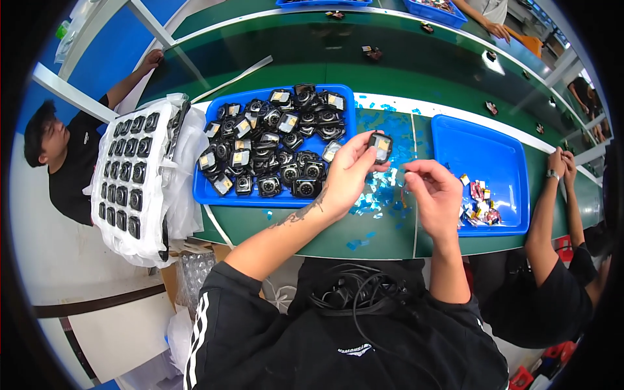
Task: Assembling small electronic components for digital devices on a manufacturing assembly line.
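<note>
In my left hand (354, 170) is a black watch case (380, 148), its pale inner part facing up under my thumb. Just to the right, my right hand (434, 195) is closed in a pinch; whatever lies between the fingertips is too small to name. A blue tray (203, 188) on the left is heaped with similar black watch cases (266, 146), some showing round backs and some pale inner parts. Loose bits of shiny blue film (372, 195) lie scattered on the green table (312, 233) beneath my hands.
To the right, a second blue tray (481, 140) has small wrapped parts (481, 209) in its near corner. At left stands a stack of white trays (120, 170) with watch cases in rows. Co-workers sit on both sides. Beyond runs a green belt (273, 71) carrying small parts.
</note>
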Available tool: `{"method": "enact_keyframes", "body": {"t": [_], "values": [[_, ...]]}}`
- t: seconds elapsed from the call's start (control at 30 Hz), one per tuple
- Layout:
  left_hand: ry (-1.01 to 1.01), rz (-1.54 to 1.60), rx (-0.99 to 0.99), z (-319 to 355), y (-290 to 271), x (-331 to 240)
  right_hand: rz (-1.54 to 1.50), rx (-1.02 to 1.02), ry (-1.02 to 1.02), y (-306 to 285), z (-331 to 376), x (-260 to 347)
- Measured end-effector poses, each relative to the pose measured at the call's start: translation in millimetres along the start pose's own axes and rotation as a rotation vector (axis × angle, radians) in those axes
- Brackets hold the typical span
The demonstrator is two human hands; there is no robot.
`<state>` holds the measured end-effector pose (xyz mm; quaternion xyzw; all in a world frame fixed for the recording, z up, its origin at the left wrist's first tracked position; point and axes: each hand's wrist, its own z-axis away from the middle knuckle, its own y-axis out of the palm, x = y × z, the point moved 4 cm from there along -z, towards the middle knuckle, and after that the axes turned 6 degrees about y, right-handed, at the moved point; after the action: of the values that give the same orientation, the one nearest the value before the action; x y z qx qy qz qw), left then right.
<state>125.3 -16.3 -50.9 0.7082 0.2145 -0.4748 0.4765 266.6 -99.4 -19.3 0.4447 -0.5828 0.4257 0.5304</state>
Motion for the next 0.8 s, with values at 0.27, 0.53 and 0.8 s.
{"method": "enact_keyframes", "body": {"t": [0.27, 0.53, 0.8], "values": [[-0.034, -0.100, -0.034, 2.8, -2.5, -4.2, 0.378, -0.180, -0.112, 16.9, -12.8, 12.9], [-0.083, -0.035, 0.060, 6.0, 10.0, -9.1, 0.303, -0.200, -0.104, 11.8, -16.1, 10.6], [-0.033, -0.063, 0.111, 6.6, 10.0, -6.1, 0.317, -0.202, -0.048, 10.8, -17.2, 15.8]]}}
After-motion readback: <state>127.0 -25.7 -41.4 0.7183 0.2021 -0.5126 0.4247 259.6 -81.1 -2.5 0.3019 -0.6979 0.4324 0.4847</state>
